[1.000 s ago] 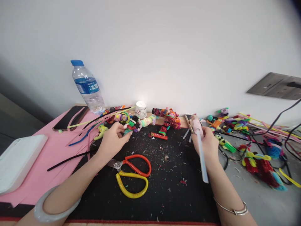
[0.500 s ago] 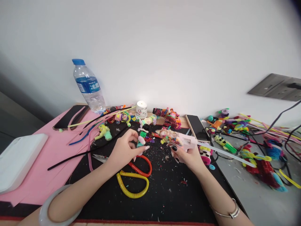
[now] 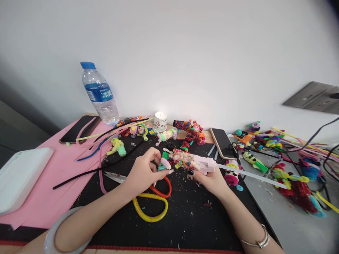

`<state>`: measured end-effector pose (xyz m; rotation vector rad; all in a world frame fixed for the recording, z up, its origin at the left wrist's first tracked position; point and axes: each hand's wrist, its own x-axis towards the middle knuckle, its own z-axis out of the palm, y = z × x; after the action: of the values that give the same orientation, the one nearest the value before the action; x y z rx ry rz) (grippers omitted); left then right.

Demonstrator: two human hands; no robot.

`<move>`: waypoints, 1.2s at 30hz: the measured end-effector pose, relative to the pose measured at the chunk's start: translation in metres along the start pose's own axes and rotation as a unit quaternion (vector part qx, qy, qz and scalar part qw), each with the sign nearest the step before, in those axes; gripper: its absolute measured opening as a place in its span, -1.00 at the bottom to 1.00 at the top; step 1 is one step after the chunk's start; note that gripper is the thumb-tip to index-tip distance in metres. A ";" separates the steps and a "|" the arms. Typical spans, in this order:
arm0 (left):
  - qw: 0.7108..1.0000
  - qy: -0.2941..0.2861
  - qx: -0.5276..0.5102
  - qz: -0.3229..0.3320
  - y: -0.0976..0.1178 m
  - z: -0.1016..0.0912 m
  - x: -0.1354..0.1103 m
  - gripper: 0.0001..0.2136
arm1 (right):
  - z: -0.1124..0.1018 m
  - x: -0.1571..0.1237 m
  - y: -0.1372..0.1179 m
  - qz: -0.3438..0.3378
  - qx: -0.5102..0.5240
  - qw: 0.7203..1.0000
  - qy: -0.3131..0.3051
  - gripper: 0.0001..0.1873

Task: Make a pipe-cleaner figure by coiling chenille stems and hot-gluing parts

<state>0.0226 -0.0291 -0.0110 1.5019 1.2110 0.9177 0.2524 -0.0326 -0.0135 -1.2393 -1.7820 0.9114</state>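
Observation:
My left hand (image 3: 144,171) pinches a small pipe-cleaner figure (image 3: 166,160) of green, pink and red above the black mat (image 3: 185,215). My right hand (image 3: 210,178) grips a pink glue gun (image 3: 202,164); its decorated nozzle end points left at the figure and nearly touches it. A clear glue stick (image 3: 251,175) juts from the gun's back toward the right. Red and yellow-handled scissors (image 3: 152,201) lie on the mat just under my left hand.
A water bottle (image 3: 100,95) stands at the back left beside a phone (image 3: 76,128) on pink paper (image 3: 39,183). Another phone (image 3: 224,143), a white cup (image 3: 160,121), finished figures (image 3: 192,133), loose pipe cleaners (image 3: 288,141) and black cables (image 3: 315,135) crowd the back and right. A white box (image 3: 19,176) sits left.
My right hand swung the glue gun from upright at the right to level at the centre, nozzle leftward. My left hand carried the small figure from the back toward the mat's centre.

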 end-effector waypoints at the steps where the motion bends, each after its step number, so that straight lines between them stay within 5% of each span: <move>1: 1.000 0.000 0.000 -0.001 0.000 0.000 0.000 -0.64 | 0.000 0.000 0.000 -0.005 -0.009 1.000 0.001 -0.78; 36: 0.995 0.024 0.090 0.031 0.000 0.000 0.002 -0.72 | -0.004 0.004 -0.014 -0.097 -0.145 0.985 -0.004 -0.84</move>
<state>0.0228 -0.0274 -0.0110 1.6769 1.3182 0.9095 0.2488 -0.0317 0.0012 -1.2100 -2.0540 0.5618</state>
